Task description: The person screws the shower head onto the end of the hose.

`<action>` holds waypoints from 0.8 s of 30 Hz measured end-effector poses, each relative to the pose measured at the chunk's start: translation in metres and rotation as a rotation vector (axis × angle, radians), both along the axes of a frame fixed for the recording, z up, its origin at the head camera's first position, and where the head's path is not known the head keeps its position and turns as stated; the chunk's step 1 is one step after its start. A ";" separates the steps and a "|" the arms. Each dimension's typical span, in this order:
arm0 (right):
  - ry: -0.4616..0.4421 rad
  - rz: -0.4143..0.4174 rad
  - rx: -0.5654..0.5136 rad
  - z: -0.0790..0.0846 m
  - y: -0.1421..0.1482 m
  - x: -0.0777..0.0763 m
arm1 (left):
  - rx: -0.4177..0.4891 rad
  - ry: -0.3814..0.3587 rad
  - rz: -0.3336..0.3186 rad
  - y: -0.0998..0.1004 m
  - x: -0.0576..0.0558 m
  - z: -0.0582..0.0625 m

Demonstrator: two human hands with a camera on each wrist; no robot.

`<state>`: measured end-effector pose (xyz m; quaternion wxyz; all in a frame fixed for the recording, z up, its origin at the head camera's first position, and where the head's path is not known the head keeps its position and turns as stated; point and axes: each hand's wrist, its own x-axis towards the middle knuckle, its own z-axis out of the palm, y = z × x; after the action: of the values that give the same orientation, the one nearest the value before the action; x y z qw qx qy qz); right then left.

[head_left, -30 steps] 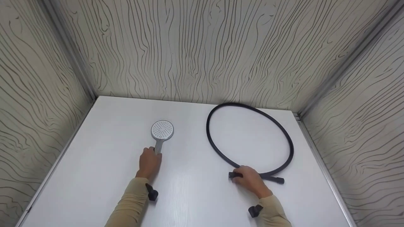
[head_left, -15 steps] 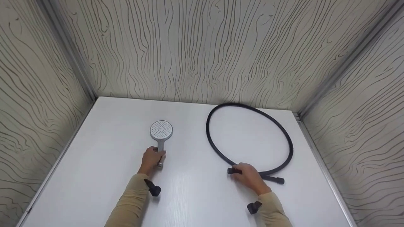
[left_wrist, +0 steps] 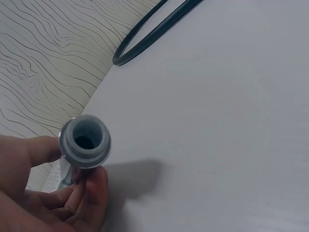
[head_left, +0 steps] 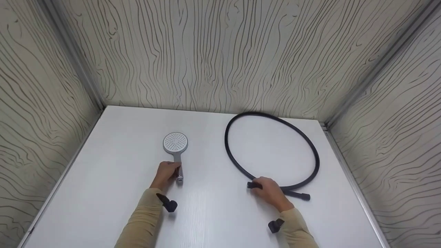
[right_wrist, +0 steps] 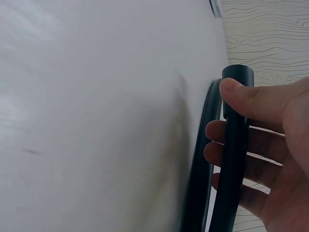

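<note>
My left hand (head_left: pixel 166 174) grips the handle of a shower head (head_left: pixel 175 142) with a round white, dotted face turned up and a grey rim. The open threaded end of its handle (left_wrist: pixel 85 141) points at the camera in the left wrist view, with thumb and fingers around it. My right hand (head_left: pixel 270 193) holds a black shower hose (head_left: pixel 316 156) near one end. In the right wrist view, the thumb presses the hose's end fitting (right_wrist: pixel 238 75) and the fingers curl behind the tube. The hose forms a big loop on the table, its other end (head_left: pixel 304 196) lying right of the hand.
A white table (head_left: pixel 206 213) carries everything. Wood-grain patterned panels (head_left: pixel 206 55) stand behind it and at both sides, with grey metal posts (head_left: pixel 74 58) in the corners. The hose loop reaches the table's back edge.
The left hand has shifted its grip on the shower head; the handle's lower end has swung right and into view. The right hand has moved slightly up and left with the hose end.
</note>
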<state>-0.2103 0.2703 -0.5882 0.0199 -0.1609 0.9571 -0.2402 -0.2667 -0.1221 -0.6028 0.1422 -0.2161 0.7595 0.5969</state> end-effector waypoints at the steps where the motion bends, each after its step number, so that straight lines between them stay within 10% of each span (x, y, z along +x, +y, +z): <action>1: -0.006 -0.001 -0.001 0.000 0.000 0.000 | 0.007 -0.004 0.003 0.000 0.000 0.000; 24: -0.048 -0.022 0.038 -0.007 -0.006 0.001 | 0.041 -0.017 0.002 -0.002 0.001 -0.002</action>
<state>-0.2089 0.2641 -0.5950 0.0435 -0.1442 0.9624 -0.2259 -0.2660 -0.1239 -0.6049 0.1523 -0.2190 0.7457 0.6105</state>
